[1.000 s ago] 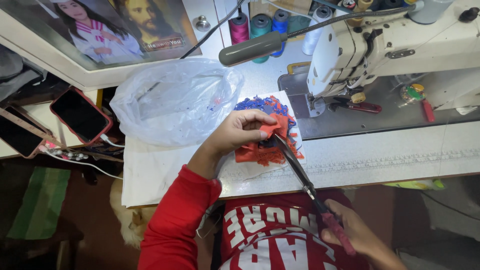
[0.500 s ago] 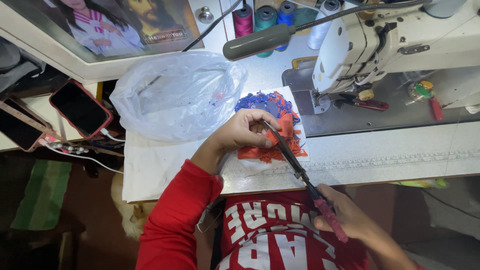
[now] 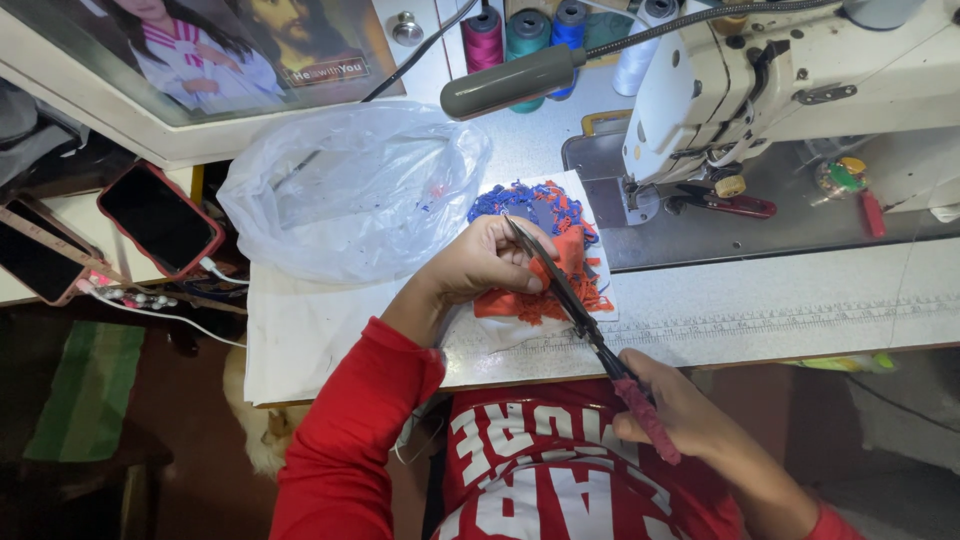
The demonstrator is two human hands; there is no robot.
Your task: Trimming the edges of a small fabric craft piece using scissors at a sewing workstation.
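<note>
Centre frame: left hand, fingers curled, pinches orange fabric. Right hand, lower right, fingers wrapped around scissors crossing the fabric.

Orange fabric piece with frayed edges, blue scraps behind it. Scissors: dark blades, pinkish-red handles. Sleeve red; shirt red with white block lettering. Plastic bag clear-white. Sewing machine cream-white. Thread spools magenta, teal, blue. Phone case red.
</note>
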